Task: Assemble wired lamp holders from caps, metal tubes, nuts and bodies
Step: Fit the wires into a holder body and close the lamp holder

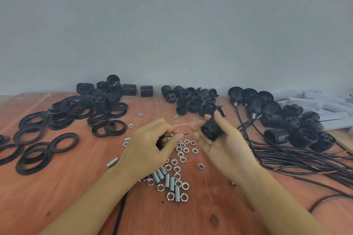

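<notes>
Black plastic cap [211, 130], likely light and rigid, sits above the worktop [76, 187] in the right hand [227, 145], fingers curled round its wall. The left hand [150, 145] pinches thin, floppy wires [174, 130], best gripped near their tips. Nuts [179, 158] lie beneath.

Left of the scattered nuts [179, 160], bare worktop [72, 192] runs open as far as the black rings [38, 139]. Right of the nuts, tangled cables [296, 158] bar the way; beyond the nuts, a pile of caps [196, 101] blocks passage.
</notes>
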